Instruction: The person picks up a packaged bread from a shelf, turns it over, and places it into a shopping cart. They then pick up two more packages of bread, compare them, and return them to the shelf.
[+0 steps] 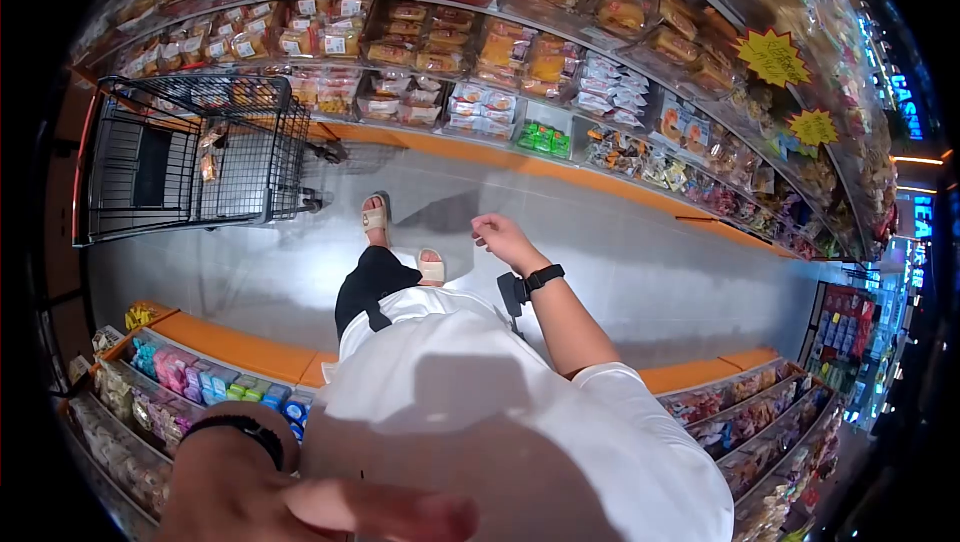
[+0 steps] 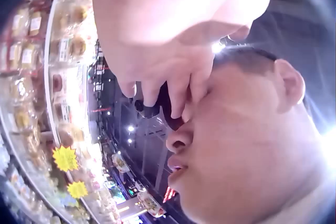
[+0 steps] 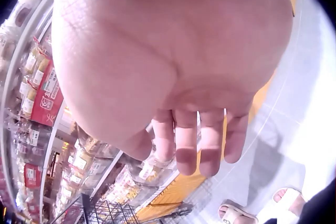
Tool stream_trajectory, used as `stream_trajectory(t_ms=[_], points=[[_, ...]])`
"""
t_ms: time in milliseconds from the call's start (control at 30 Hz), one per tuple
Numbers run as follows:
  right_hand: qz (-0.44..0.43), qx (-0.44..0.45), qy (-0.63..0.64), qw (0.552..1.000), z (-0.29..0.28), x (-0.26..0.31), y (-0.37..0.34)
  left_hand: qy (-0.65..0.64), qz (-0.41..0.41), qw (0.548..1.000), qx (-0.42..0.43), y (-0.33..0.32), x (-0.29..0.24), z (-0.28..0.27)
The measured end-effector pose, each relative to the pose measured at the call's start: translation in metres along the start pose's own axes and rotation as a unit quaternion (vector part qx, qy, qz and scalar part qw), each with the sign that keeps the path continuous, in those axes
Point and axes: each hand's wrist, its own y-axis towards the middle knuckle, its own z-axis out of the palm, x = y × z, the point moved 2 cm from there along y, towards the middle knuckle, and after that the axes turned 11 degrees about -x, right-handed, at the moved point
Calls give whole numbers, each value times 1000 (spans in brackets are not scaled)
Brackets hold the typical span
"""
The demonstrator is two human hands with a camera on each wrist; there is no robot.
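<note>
Raised close to the head camera, my left hand (image 1: 250, 487) fills the lower left of the head view, its thumb stretched sideways. In the left wrist view, the fingers of this left hand (image 2: 168, 58) are bent over a black device (image 2: 148, 109) in front of the face; part of the device is hidden behind them. My right hand (image 1: 505, 240) hangs over the floor with fingers loosely bent and a black band at the wrist. The right wrist view shows the palm of the right hand (image 3: 176, 71) with nothing in it.
A black wire cart (image 1: 205, 157) stands at the left on the grey floor (image 1: 650, 272), with a small package inside. Shelves of packaged bread (image 1: 440, 62) run along the far side. Low racks of packets (image 1: 215, 377) stand behind me, on both sides of my body.
</note>
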Motion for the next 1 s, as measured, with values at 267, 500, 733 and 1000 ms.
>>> stream_trajectory(t_ms=[267, 500, 733, 1000], points=[[3, -33, 18, 999, 4, 36, 32, -35, -3, 999, -7, 10, 7, -39], [-17, -85, 54, 995, 16, 81, 51, -82, -12, 997, -3, 27, -12, -100], [-10, -127, 76, 989, 26, 110, 69, -390, -11, 915, 100, 56, 84, -196], [42, -148, 140, 978, 58, 134, 108, -93, -436, 874, -192, -37, 325, -238]])
